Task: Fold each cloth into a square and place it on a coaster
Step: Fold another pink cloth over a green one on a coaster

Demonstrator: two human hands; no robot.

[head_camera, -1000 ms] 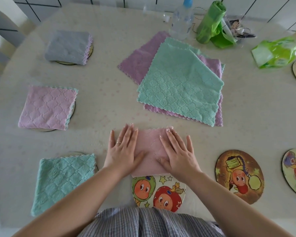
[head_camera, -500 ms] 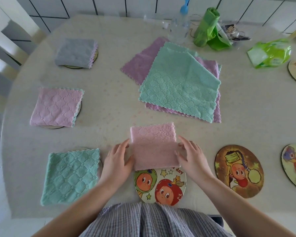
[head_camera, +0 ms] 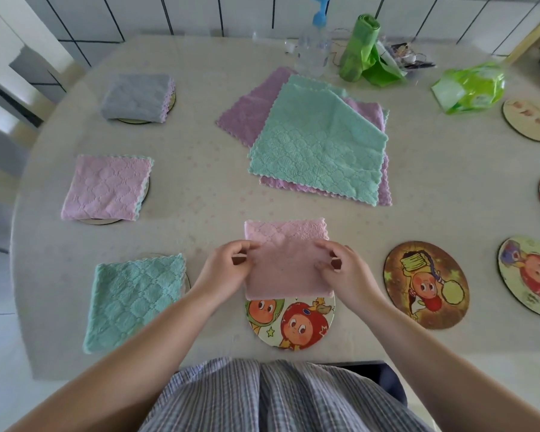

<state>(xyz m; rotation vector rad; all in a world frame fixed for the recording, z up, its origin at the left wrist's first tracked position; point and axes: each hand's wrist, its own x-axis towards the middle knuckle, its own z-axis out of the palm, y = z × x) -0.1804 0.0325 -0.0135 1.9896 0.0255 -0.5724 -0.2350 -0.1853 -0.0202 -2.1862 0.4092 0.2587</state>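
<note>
A folded pink cloth (head_camera: 286, 260) is held between both hands near the table's front edge. My left hand (head_camera: 223, 269) pinches its left edge and my right hand (head_camera: 345, 271) pinches its right edge. The cloth's near edge overlaps the top of a cartoon coaster (head_camera: 290, 322) just below it. A stack of unfolded cloths lies further back, a green cloth (head_camera: 318, 148) on top of a purple cloth (head_camera: 247, 110).
Three folded cloths sit on coasters at the left: grey (head_camera: 136, 98), pink (head_camera: 105, 188), green (head_camera: 134, 297). Bare coasters lie at the right (head_camera: 426, 283) (head_camera: 529, 275) (head_camera: 530, 120). A spray bottle (head_camera: 312, 48), green bag roll (head_camera: 357, 48) and wipes pack (head_camera: 469, 87) stand at the back.
My hands went from pressing flat on the pink cloth to its side edges, then pinched them. The cloth now sits closer to me, over the coaster's top.
</note>
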